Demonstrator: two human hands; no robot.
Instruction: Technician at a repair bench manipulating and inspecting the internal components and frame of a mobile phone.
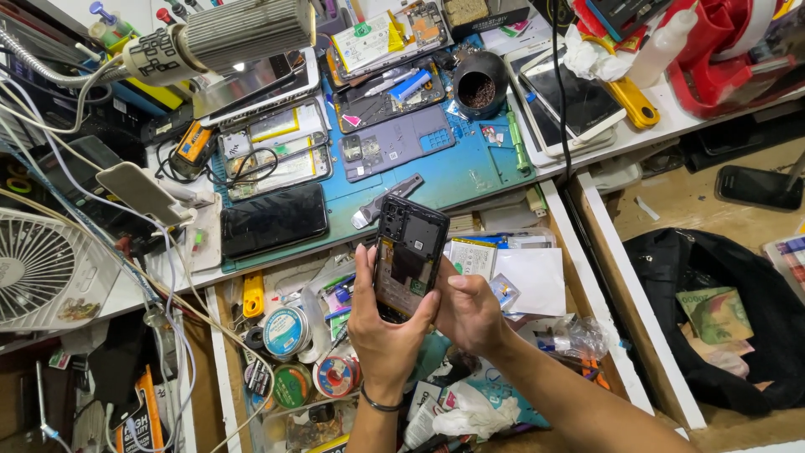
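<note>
Left hand [387, 323], dark band at the wrist, fingers curled shut round the opened phone [407, 256], gripping its left edge and lower end. Right hand [470, 309] closed against the phone's right edge, thumb on the side. Phone upright, inner boards showing, above an open drawer [587, 289] crowded with solder spools [287, 331]; little free room there. At 12 o'clock, the blue work mat [470, 172], bare strip along its near edge. At 9 o'clock, a white fan [38, 268].
</note>
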